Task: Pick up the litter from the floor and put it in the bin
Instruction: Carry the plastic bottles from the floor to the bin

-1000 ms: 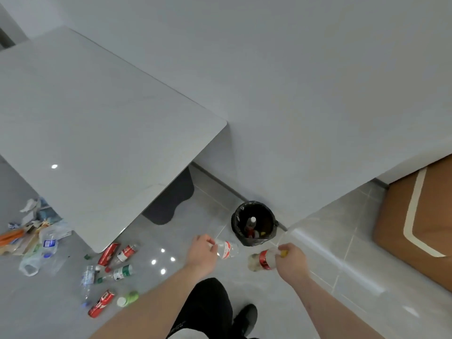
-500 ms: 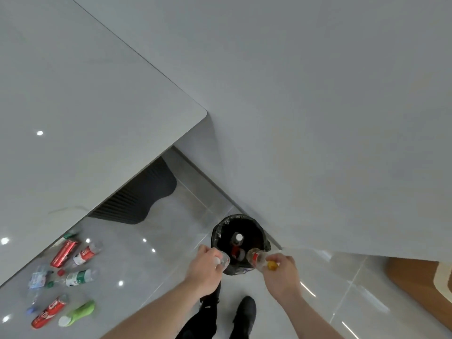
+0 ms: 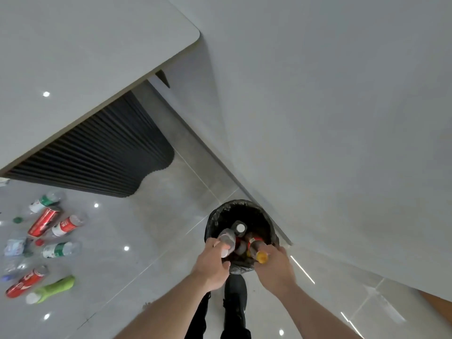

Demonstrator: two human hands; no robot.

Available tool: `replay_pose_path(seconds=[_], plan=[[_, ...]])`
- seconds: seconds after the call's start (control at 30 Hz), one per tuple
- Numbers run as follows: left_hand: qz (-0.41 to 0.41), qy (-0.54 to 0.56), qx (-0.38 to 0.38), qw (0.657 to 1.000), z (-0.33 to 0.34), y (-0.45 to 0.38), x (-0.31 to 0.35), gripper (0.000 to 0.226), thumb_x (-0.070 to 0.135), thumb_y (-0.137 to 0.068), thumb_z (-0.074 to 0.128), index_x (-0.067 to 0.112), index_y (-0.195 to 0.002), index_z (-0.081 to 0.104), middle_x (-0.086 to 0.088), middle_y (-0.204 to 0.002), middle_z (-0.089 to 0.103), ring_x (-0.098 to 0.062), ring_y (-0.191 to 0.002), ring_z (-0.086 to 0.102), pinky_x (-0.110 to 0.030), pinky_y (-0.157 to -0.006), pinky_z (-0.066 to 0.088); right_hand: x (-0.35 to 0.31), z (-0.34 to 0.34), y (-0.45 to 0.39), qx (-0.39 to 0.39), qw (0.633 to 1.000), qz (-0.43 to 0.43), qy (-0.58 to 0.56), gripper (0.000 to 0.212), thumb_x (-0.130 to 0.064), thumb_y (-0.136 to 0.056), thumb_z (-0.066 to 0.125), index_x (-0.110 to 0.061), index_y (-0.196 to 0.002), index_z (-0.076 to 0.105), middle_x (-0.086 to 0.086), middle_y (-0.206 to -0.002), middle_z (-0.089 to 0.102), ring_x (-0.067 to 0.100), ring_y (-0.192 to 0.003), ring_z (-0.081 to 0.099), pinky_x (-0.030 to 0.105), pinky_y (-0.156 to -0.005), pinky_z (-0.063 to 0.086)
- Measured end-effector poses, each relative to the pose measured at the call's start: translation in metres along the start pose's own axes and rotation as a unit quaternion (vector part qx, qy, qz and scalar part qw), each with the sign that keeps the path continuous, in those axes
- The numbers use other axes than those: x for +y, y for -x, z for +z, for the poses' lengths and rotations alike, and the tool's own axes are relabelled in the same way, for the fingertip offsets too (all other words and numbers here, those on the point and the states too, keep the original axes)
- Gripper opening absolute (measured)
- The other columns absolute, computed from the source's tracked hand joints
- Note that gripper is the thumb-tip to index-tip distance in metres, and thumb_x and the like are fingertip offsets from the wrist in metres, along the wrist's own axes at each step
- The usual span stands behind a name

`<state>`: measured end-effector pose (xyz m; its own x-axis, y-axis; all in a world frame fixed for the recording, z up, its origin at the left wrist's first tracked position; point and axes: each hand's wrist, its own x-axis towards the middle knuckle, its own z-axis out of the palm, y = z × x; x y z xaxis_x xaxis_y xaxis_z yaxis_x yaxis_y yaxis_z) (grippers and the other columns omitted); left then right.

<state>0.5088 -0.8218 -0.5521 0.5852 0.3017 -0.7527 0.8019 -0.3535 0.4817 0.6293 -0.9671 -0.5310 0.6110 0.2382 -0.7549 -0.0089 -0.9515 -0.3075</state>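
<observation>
A round black-lined bin [image 3: 221, 214] stands on the floor by the wall, with a white-capped bottle inside. My left hand [image 3: 212, 264] grips a clear plastic bottle [image 3: 227, 241] that points down into the bin's mouth. My right hand [image 3: 275, 266] holds a red-labelled bottle with a yellow cap [image 3: 256, 248], also tipped over the near rim. Litter lies on the floor at the left: red cans [image 3: 42, 222], green-labelled bottles [image 3: 60, 249], a lime-green bottle [image 3: 52, 289].
A grey table [image 3: 73, 69] overhangs the upper left, with a dark ribbed mat [image 3: 102, 155] beneath it. A grey wall [image 3: 330, 118] runs along the right. My black shoes [image 3: 236, 299] stand just before the bin. A brown box corner shows at the lower right.
I have stepped closer to the bin. Both hands moved forward with their bottles, from in front of the bin to over its near rim, with the bottles now tipped into the opening.
</observation>
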Motion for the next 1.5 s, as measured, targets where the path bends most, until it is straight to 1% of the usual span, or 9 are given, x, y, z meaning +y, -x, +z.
replay_pose_path(seconds=[0.23, 0.37, 0.6, 0.63, 0.7, 0.8, 1.07, 1.27, 1.5], plan=[[-0.055, -0.002, 0.013, 0.998, -0.014, 0.061, -0.008, 0.037, 0.014, -0.096, 0.049, 0.023, -0.131, 0.056, 0.006, -0.140, 0.036, -0.019, -0.115, 0.059, -0.023, -0.103, 0.041, 0.000, -0.018, 0.047, -0.056, 0.998, -0.015, 0.032, 0.038, -0.020, -0.089, 0.062, -0.026, -0.126, 0.058, -0.006, -0.122, 0.044, 0.016, -0.092, 0.064, 0.031, -0.083, 0.056], [-0.085, 0.006, 0.036, 0.996, -0.051, 0.143, 0.003, 0.040, 0.017, -0.096, 0.051, 0.021, -0.135, 0.053, 0.005, -0.141, 0.034, -0.020, -0.112, 0.061, -0.027, -0.106, 0.043, -0.022, -0.057, 0.111, -0.067, 0.994, -0.048, 0.076, 0.040, -0.021, -0.091, 0.058, -0.026, -0.130, 0.052, -0.007, -0.126, 0.040, 0.011, -0.078, 0.063, 0.027, -0.078, 0.054], [-0.083, 0.032, 0.128, 0.988, -0.102, 0.299, 0.010, 0.041, 0.017, -0.095, 0.055, 0.022, -0.135, 0.053, 0.008, -0.144, 0.034, -0.007, -0.081, 0.062, -0.022, -0.089, 0.050, -0.086, -0.099, 0.235, -0.075, 0.972, -0.152, 0.165, 0.046, -0.022, -0.089, 0.055, -0.021, -0.134, 0.050, 0.001, -0.137, 0.046, 0.023, -0.111, 0.059, 0.030, -0.090, 0.048], [-0.085, 0.032, 0.134, 0.987, -0.104, 0.318, 0.006, 0.042, 0.017, -0.094, 0.055, 0.022, -0.136, 0.052, 0.008, -0.144, 0.033, -0.007, -0.083, 0.062, -0.023, -0.089, 0.051, -0.094, -0.099, 0.251, -0.075, 0.968, -0.162, 0.176, 0.047, -0.022, -0.089, 0.056, -0.021, -0.135, 0.050, 0.001, -0.137, 0.046, 0.023, -0.114, 0.058, 0.030, -0.092, 0.048], [-0.086, 0.025, 0.149, 0.985, -0.107, 0.356, -0.006, 0.045, 0.020, -0.093, 0.055, 0.022, -0.138, 0.051, 0.006, -0.148, 0.033, -0.013, -0.104, 0.060, -0.027, -0.095, 0.050, -0.107, -0.091, 0.280, -0.083, 0.958, -0.185, 0.201, 0.051, -0.022, -0.088, 0.056, -0.021, -0.139, 0.048, 0.003, -0.140, 0.045, 0.024, -0.118, 0.057, 0.031, -0.096, 0.047], [-0.093, 0.028, 0.186, 0.978, -0.110, 0.408, -0.030, 0.048, 0.023, -0.093, 0.056, 0.024, -0.141, 0.049, 0.005, -0.152, 0.031, -0.016, -0.127, 0.048, -0.029, -0.102, 0.046, -0.128, -0.066, 0.320, -0.101, 0.935, -0.231, 0.250, 0.060, -0.023, -0.088, 0.057, -0.021, -0.146, 0.043, 0.003, -0.149, 0.040, 0.025, -0.130, 0.049, 0.033, -0.106, 0.043], [-0.165, -0.017, 0.219, 0.962, -0.101, 0.548, -0.156, 0.061, 0.030, -0.094, 0.053, 0.025, -0.152, 0.035, -0.003, -0.165, 0.016, -0.025, -0.148, 0.026, -0.037, -0.117, 0.032, -0.178, 0.050, 0.426, -0.108, 0.856, -0.304, 0.403, 0.068, -0.026, -0.089, 0.054, -0.014, -0.151, 0.032, 0.008, -0.151, 0.035, 0.032, -0.139, 0.035, 0.039, -0.116, 0.032], [-0.216, -0.030, 0.231, 0.948, -0.102, 0.640, -0.275, 0.068, 0.034, -0.094, 0.053, 0.023, -0.156, 0.028, -0.008, -0.167, 0.010, -0.027, -0.153, 0.012, -0.039, -0.123, 0.022, -0.209, 0.152, 0.518, -0.100, 0.832, -0.323, 0.441, 0.072, -0.030, -0.090, 0.054, -0.015, -0.155, 0.025, 0.008, -0.156, 0.028, 0.031, -0.142, 0.030, 0.040, -0.117, 0.031], [-0.238, -0.011, 0.244, 0.940, -0.144, 0.690, -0.363, 0.069, 0.034, -0.094, 0.051, 0.023, -0.157, 0.026, -0.008, -0.167, 0.009, -0.029, -0.153, 0.012, -0.041, -0.123, 0.021, -0.271, 0.239, 0.579, -0.121, 0.837, -0.347, 0.406, 0.071, -0.024, -0.090, 0.052, -0.018, -0.155, 0.024, 0.008, -0.159, 0.023, 0.031, -0.144, 0.026, 0.039, -0.117, 0.030]])
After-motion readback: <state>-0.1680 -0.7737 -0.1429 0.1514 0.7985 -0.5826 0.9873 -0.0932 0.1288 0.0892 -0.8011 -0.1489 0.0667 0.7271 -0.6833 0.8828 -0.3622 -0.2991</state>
